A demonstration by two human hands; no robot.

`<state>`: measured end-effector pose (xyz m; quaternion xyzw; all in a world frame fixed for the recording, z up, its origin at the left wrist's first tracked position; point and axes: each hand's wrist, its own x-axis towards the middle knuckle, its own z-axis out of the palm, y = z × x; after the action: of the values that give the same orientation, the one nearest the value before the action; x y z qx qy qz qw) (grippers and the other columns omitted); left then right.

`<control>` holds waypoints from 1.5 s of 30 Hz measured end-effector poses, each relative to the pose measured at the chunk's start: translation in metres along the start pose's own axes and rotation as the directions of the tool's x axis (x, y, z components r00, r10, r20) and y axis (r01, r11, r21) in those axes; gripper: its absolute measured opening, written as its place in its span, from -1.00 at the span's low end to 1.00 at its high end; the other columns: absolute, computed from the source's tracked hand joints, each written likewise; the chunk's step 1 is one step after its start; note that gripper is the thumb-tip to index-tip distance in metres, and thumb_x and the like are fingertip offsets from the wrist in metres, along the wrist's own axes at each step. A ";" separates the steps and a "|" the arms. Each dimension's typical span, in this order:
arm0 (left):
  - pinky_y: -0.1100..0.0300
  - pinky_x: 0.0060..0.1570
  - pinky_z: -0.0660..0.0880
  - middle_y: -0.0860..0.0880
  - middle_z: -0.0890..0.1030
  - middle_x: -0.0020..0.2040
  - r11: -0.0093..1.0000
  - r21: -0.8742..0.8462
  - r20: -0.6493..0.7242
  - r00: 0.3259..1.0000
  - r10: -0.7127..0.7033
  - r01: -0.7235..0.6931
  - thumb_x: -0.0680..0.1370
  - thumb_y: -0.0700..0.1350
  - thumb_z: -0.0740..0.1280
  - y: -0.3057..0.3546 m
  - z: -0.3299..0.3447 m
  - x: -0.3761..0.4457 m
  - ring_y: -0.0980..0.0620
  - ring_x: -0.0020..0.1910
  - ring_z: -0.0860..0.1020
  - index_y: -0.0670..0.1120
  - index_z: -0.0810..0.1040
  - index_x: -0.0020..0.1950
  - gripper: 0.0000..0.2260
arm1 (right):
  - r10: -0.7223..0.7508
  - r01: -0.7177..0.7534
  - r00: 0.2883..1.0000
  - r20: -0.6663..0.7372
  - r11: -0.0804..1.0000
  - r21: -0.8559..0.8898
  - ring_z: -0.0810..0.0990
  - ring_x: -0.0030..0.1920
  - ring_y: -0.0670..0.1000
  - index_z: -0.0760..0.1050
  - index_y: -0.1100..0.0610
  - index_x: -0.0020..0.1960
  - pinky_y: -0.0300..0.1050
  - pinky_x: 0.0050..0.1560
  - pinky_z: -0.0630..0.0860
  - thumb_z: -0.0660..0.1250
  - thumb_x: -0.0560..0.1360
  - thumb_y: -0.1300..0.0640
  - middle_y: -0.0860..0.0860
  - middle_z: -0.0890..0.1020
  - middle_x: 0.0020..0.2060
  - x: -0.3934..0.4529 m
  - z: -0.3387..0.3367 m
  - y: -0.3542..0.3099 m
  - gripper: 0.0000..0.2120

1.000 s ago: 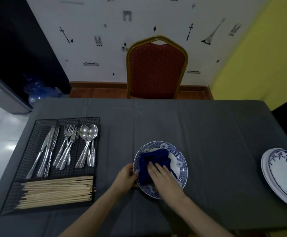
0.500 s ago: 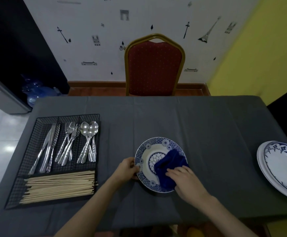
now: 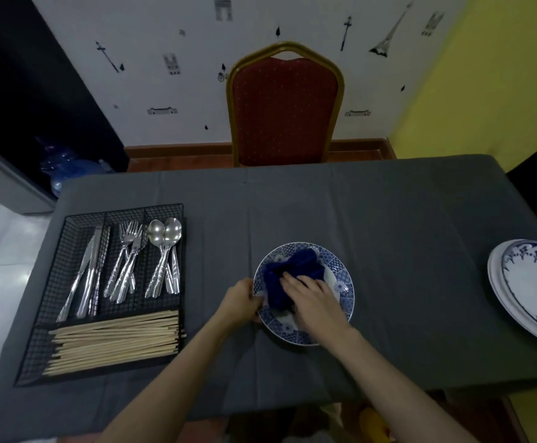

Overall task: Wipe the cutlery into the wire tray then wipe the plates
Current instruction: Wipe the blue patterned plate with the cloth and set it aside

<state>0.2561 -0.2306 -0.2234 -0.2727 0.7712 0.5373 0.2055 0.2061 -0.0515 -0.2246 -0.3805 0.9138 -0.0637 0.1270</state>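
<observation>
A blue-patterned plate [image 3: 340, 276] lies on the grey tablecloth in front of me. My right hand [image 3: 315, 298] presses a dark blue cloth [image 3: 289, 273] flat onto the plate's middle. My left hand [image 3: 240, 302] grips the plate's left rim. At the left stands a black wire tray [image 3: 78, 219] holding knives [image 3: 89, 270], forks [image 3: 126, 260], spoons [image 3: 165, 251] and several chopsticks [image 3: 113, 340]. A stack of white plates with blue trim [image 3: 529, 289] sits at the table's right edge.
A red chair with a gold frame [image 3: 284, 110] stands behind the table's far side. The grey tablecloth [image 3: 404, 219] hangs over the near edge. A blue water bottle [image 3: 69, 167] stands on the floor at far left.
My right hand has slid the cloth from the plate's lower right back up across its middle. My left hand keeps its hold on the rim.
</observation>
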 end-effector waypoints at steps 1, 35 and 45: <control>0.00 -0.19 0.67 -0.17 0.66 -0.03 1.000 -0.014 -0.002 1.000 -0.001 0.001 0.53 -0.25 0.29 0.001 0.001 -0.001 -0.08 -0.14 0.68 -0.22 0.50 0.09 -0.85 | 0.046 -0.047 0.999 -0.018 0.998 -0.044 0.37 0.30 0.12 0.27 0.12 0.43 0.09 0.24 0.30 0.30 0.42 0.26 0.02 0.34 0.42 0.000 -0.003 0.005 -0.41; -0.11 -0.18 0.66 -0.23 0.63 0.08 0.994 -0.092 0.097 0.994 -0.055 0.064 0.58 -0.26 0.23 0.007 -0.002 -0.010 -0.14 -0.14 0.70 -0.21 0.43 0.18 -0.82 | -0.088 0.086 0.996 0.025 0.994 0.061 0.37 0.35 -0.03 0.42 0.06 0.35 -0.12 0.43 -0.04 0.25 0.41 0.29 -0.07 0.43 0.34 -0.049 -0.017 0.049 -0.49; -0.11 -0.11 0.65 -0.21 0.66 0.07 0.998 0.025 0.186 0.981 -0.054 0.050 0.53 -0.24 0.22 0.006 -0.010 0.001 -0.13 -0.09 0.69 -0.13 0.48 0.14 -0.80 | -0.189 0.171 0.974 0.124 0.975 0.144 0.06 0.49 -0.05 0.12 0.04 0.50 0.02 0.49 -0.09 0.24 0.51 0.26 -0.08 0.15 0.49 0.004 -0.001 0.014 -0.39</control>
<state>0.2512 -0.2388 -0.2167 -0.2392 0.7466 0.5471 0.2935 0.1940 -0.0444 -0.2275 -0.4561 0.8583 -0.1094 0.2080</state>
